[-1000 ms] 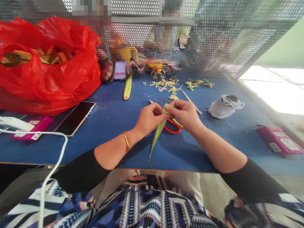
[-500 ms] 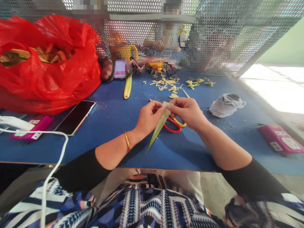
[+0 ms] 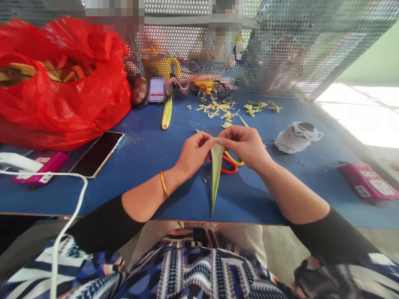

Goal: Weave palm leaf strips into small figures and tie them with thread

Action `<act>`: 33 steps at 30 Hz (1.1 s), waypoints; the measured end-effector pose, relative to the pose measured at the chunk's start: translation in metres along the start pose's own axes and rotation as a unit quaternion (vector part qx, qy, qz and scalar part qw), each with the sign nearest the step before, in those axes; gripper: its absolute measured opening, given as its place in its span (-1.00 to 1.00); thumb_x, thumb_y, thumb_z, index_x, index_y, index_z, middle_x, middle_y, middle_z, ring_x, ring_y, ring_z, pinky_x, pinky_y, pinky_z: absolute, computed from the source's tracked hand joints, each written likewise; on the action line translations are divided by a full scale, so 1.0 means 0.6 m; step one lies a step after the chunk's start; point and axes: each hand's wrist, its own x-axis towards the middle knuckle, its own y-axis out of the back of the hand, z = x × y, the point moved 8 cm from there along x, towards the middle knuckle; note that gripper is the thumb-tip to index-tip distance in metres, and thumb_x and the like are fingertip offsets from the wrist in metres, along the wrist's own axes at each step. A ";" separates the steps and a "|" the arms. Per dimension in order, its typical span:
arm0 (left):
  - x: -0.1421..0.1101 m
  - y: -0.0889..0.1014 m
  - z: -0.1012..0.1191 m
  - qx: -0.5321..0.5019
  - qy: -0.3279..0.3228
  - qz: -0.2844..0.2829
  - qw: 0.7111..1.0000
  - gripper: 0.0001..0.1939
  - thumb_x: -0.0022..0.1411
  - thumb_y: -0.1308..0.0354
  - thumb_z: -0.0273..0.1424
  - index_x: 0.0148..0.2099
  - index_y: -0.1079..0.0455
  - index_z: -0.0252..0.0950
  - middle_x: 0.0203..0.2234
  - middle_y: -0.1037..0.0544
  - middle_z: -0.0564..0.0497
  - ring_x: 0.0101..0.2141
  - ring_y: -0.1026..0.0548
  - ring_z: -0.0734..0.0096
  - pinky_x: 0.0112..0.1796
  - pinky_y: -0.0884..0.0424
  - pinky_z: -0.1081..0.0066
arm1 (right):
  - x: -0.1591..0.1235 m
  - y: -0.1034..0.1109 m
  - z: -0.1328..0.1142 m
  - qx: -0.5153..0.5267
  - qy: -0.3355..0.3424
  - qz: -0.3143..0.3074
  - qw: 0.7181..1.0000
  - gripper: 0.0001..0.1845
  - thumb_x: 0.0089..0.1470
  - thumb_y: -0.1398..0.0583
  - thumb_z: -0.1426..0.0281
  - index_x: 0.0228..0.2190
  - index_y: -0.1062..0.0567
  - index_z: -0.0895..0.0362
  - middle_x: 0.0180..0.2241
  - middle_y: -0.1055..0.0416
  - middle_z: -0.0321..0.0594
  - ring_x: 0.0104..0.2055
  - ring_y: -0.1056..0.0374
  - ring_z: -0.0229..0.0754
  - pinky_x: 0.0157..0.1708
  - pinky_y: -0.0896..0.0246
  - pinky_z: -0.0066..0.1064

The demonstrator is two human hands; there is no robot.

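Note:
Between my two hands hangs a pale green leaf strip (image 3: 216,170), its wide end up and its narrow tip pointing down at me. My left hand (image 3: 196,153) pinches the top edge from the left, thumb against fingers. From the right, my right hand (image 3: 243,143) pinches the same edge, its fingertips almost touching those of the left. Scissors with red and yellow handles (image 3: 230,167) lie on the blue table (image 3: 149,166) below, partly covered by the leaf and my hands. Beyond my hands are pale leaf scraps (image 3: 218,109).
A red plastic bag (image 3: 93,99) of plant pieces stands at left, near a phone (image 3: 99,153) and a white cable (image 3: 82,195). A yellow-green stalk (image 3: 167,113) lies farther back. At right are a white-wrapped spool (image 3: 297,137) and a pink box (image 3: 369,180). A perforated metal screen (image 3: 280,54) borders the back.
The leaf strip has swung from slanting down-left to hanging nearly straight toward me. Both hands now grip its top edge close together, and the wide end no longer sticks up above the fingers.

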 end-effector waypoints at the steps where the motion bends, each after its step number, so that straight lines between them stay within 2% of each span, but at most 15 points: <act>1: 0.000 0.000 -0.001 -0.001 0.004 -0.001 1.000 -0.88 0.21 -0.17 -0.43 -0.40 -0.37 -0.29 -0.56 -0.47 0.08 -0.55 -0.43 0.53 -0.56 -0.33 0.55 | 0.000 -0.001 0.001 -0.003 0.006 0.004 1.000 -0.79 -0.12 -0.33 0.26 -0.54 -0.48 0.15 -0.62 -0.38 -0.35 -0.56 -0.24 -0.32 -0.52 -0.13 -0.41; 7: 0.001 -0.002 0.000 0.010 0.002 -0.007 1.000 -0.86 0.21 -0.13 -0.44 -0.41 -0.41 -0.30 -0.59 -0.46 0.08 -0.57 -0.40 0.54 -0.59 -0.30 0.55 | -0.002 -0.002 0.002 -0.047 0.022 0.001 0.999 -0.80 -0.09 -0.31 0.27 -0.53 -0.48 0.14 -0.62 -0.34 -0.36 -0.54 -0.22 -0.32 -0.52 -0.09 -0.42; 16: 0.003 0.004 0.009 0.030 -0.039 0.006 0.999 -0.87 0.17 -0.16 -0.41 -0.43 -0.43 -0.29 -0.59 -0.47 0.09 -0.57 -0.40 0.53 -0.58 -0.28 0.54 | -0.006 0.004 -0.011 -0.048 0.039 0.034 0.997 -0.85 -0.13 -0.32 0.33 -0.54 -0.49 0.15 -0.60 -0.38 -0.35 -0.57 -0.18 -0.35 -0.53 -0.09 -0.42; 25: 0.004 0.005 0.012 0.047 -0.064 0.010 0.997 -0.87 0.14 -0.17 -0.40 -0.44 -0.43 -0.30 -0.60 -0.45 0.10 -0.57 -0.36 0.55 -0.54 -0.29 0.53 | -0.007 0.005 -0.014 -0.061 0.047 0.040 0.996 -0.86 -0.13 -0.32 0.36 -0.57 -0.52 0.17 -0.61 -0.38 -0.34 -0.57 -0.18 -0.34 -0.53 -0.07 -0.43; 33: 0.006 0.006 0.007 0.039 -0.053 0.013 0.998 -0.86 0.13 -0.17 -0.39 -0.46 -0.43 -0.31 -0.61 -0.45 0.11 -0.58 -0.37 0.56 -0.56 -0.29 0.55 | -0.008 0.002 -0.018 -0.067 0.052 0.037 0.996 -0.87 -0.13 -0.30 0.37 -0.58 -0.51 0.18 -0.63 -0.36 -0.34 -0.57 -0.16 -0.35 -0.54 -0.05 -0.44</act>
